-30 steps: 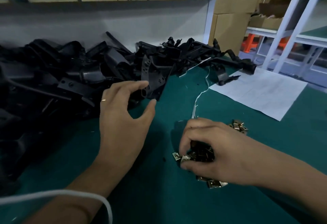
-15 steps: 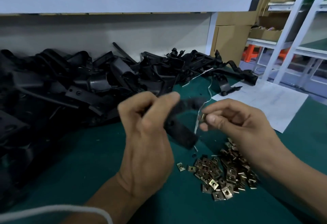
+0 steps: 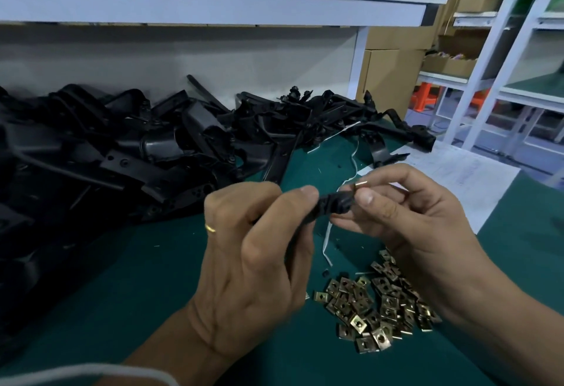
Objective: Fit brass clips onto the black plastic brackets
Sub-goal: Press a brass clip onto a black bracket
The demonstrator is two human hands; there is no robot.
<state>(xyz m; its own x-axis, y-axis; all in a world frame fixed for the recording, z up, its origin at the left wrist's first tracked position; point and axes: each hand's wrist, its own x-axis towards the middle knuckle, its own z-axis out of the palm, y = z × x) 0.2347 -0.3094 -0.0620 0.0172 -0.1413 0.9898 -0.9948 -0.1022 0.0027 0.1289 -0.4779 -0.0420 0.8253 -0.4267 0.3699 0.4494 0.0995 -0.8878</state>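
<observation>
My left hand point(image 3: 253, 260) grips a black plastic bracket point(image 3: 328, 207) above the green mat, its end pointing right. My right hand point(image 3: 406, 215) pinches a single brass clip point(image 3: 360, 185) between thumb and forefinger, right at the bracket's tip. I cannot tell whether the clip is seated on the bracket. A heap of loose brass clips point(image 3: 375, 306) lies on the mat below my right hand. A large pile of black brackets point(image 3: 137, 154) fills the left and back of the bench.
A white paper sheet point(image 3: 457, 178) lies at the right on the green mat point(image 3: 146, 269). A thin white strip point(image 3: 326, 245) runs across the mat between my hands. A white shelf point(image 3: 213, 4) overhangs the back. Cardboard boxes and white racks stand at the right.
My left hand picked a bracket from the pile and raised it. My right hand left the clip heap with one clip and brought it to the bracket's end.
</observation>
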